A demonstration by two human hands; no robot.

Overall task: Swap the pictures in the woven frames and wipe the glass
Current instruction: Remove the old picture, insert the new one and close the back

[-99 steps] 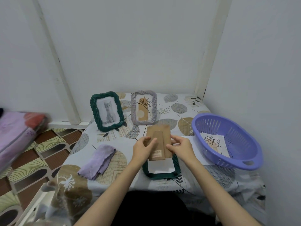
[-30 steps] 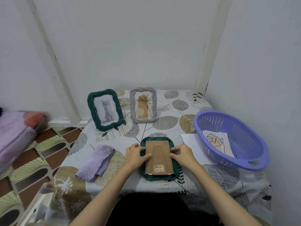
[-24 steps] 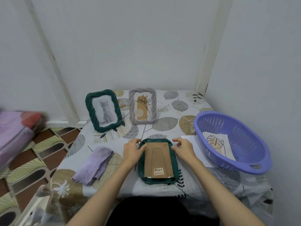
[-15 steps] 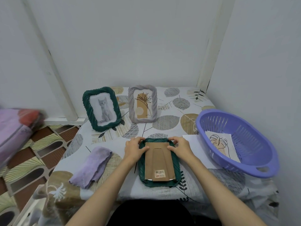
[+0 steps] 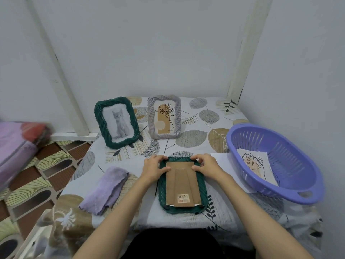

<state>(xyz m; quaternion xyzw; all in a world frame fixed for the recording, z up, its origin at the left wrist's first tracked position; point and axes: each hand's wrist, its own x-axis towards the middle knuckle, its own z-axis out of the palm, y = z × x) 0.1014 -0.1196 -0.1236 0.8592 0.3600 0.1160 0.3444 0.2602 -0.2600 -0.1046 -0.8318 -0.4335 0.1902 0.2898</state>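
Presently: green frame (image 5: 182,206) face-down near the counter's (image 5: 224,217) front edge, cardboard back (image 5: 182,182) uppermost for seating. Left hand (image 5: 154,168) and right hand (image 5: 206,165) curl round its far corners — thumbs pressing the back, likely to seat it.

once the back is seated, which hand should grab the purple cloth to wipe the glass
Left, probably. The purple cloth lies on the table just outside the left hand, while the right hand is across the face-down green frame from it, nearer the basket, and could hold that frame.
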